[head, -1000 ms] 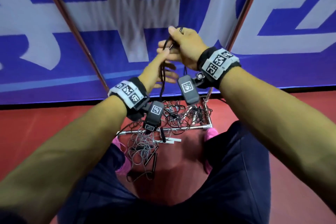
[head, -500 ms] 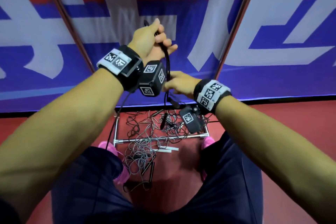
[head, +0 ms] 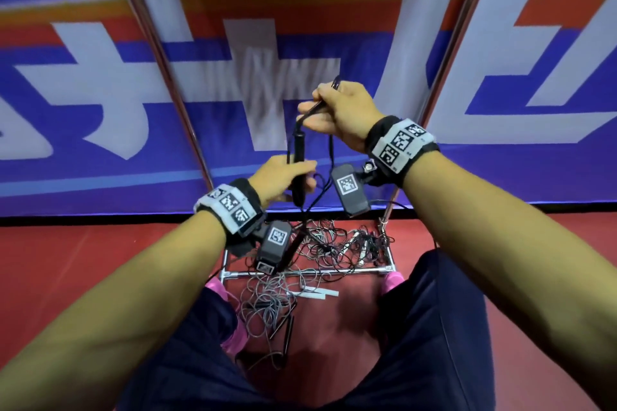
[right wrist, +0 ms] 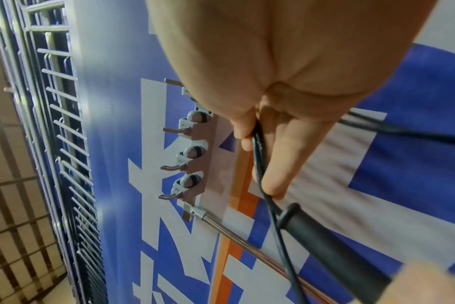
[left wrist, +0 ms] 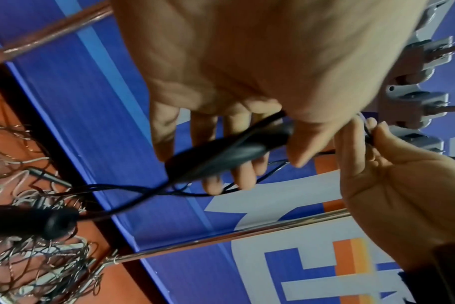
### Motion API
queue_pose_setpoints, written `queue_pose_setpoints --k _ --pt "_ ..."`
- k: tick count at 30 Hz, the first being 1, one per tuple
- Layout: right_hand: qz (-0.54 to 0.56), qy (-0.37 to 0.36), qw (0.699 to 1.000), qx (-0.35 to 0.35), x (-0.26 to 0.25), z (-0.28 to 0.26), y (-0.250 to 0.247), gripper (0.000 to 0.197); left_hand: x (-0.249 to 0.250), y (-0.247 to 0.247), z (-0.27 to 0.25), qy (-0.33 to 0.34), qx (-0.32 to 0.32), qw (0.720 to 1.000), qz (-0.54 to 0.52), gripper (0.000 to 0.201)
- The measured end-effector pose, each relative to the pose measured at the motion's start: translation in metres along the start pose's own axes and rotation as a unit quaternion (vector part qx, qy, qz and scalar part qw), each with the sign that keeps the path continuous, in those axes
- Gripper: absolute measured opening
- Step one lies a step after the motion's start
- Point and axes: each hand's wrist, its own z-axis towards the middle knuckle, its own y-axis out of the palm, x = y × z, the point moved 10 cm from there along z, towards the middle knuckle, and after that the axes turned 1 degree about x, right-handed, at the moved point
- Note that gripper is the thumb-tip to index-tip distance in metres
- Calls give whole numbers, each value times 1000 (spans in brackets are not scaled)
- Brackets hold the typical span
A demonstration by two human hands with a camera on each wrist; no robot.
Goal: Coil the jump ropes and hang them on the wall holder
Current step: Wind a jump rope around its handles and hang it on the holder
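Observation:
A black jump rope hangs between my hands in front of the banner. My left hand [head: 291, 177] holds one black handle [head: 298, 157] between thumb and fingers; in the left wrist view this handle [left wrist: 229, 152] lies across the fingers. Higher up, my right hand [head: 319, 110] grips the thin cord [right wrist: 258, 152] in a bundle of loops. The second handle [left wrist: 29, 223] dangles below. The wall holder [right wrist: 192, 156], a grey bar with several hooks, sits on the banner just beyond my right hand; its hooks carry nothing.
A tangle of black ropes [head: 337, 243] lies on the red floor inside a chrome stand base [head: 300, 272], and a grey rope [head: 267, 304] lies between my feet. Chrome poles [head: 167, 77] slant up the banner on both sides. A metal fence [right wrist: 60, 144] stands further left.
My left hand has dropped from up high to below the right hand and now holds a handle. My right hand has risen with the cord loops.

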Motion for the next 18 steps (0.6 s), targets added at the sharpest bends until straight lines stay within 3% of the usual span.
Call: queue_pose_setpoints --k 4,9,12,14,16,18 --pt "-1 0 1000 -7 3 -6 2 21 8 10 -13 6 1 996 -85 29" --pt "-133 11 987 -89 37 -25 22 27 36 25 -25 -10 -26 996 -90 30" --pt "-69 22 996 -55 41 -30 12 34 39 20 -33 -25 -28 998 -50 27" --pt "-34 44 998 -23 41 -33 -2 32 47 0 -34 -11 32 998 -59 28" --pt "-45 72 995 -43 44 -41 -9 25 55 -20 -32 -5 87 981 -175 35" --pt "-86 89 989 -79 49 -55 -6 17 65 -27 -30 -1 89 943 -320 41"
